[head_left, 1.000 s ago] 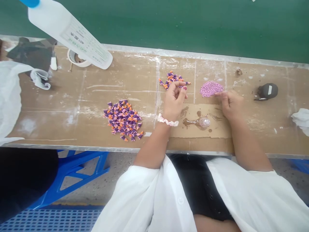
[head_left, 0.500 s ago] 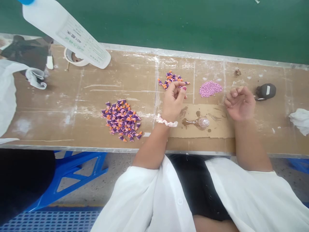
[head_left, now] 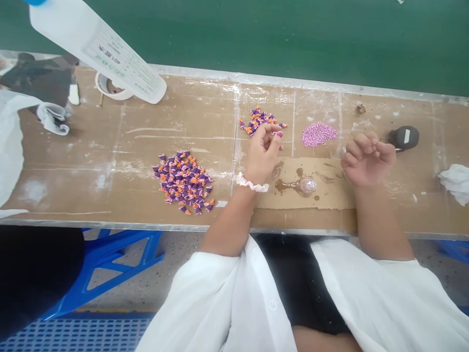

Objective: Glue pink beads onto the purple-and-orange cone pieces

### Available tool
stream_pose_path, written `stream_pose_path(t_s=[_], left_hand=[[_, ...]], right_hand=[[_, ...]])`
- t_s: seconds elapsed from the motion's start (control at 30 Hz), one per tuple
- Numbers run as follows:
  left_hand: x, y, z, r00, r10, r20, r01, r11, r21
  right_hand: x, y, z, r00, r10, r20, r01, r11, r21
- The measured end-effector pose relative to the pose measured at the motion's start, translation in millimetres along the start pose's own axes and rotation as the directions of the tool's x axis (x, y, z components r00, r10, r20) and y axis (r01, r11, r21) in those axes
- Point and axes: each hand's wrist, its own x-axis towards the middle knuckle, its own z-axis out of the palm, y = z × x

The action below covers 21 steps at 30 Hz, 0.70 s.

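Note:
My left hand (head_left: 263, 151), with a pale pink scrunchie at the wrist, is closed in a pinch just in front of a small pile of purple and orange figures (head_left: 260, 119). Whatever lies between its fingertips is hidden. On the right, my right hand (head_left: 366, 159) is raised palm-up with curled fingers, thumb and forefinger close together; I cannot make out anything in them. Tiny pink beads (head_left: 318, 134) lie in a heap between the hands. Below them, a clear wet blob (head_left: 308, 185) with a brown streak sits on a cardboard piece (head_left: 271, 200).
A larger pile of purple and orange figures (head_left: 184, 183) lies left of my left arm. Farther left are a big white bottle (head_left: 120, 58) and a tape roll (head_left: 102, 88). A black object with a white label (head_left: 408, 138) and white crumpled tissue (head_left: 458, 183) are at right.
My right hand has turned and shifted slightly right, its thumb now farther out toward the black object. My left hand has stayed in nearly the same place and pose.

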Motion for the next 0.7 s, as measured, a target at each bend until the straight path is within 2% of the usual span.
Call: stream_pose_path(t_s=[0.43, 0.7], left_hand=[[0.4, 0.6, 1.9, 0.999, -0.048, -0.002, 0.048, 0.999, 0.0], [-0.8, -0.4, 1.7, 1.0, -0.003, 0.026, 0.004, 1.0, -0.005]], right_hand=[[0.2, 1.2, -2.6, 0.997, -0.076, -0.009, 0.075, 0.996, -0.042], [-0.1, 1.1, -1.5, 0.994, -0.048, -0.093, 0.046, 0.999, -0.026]])
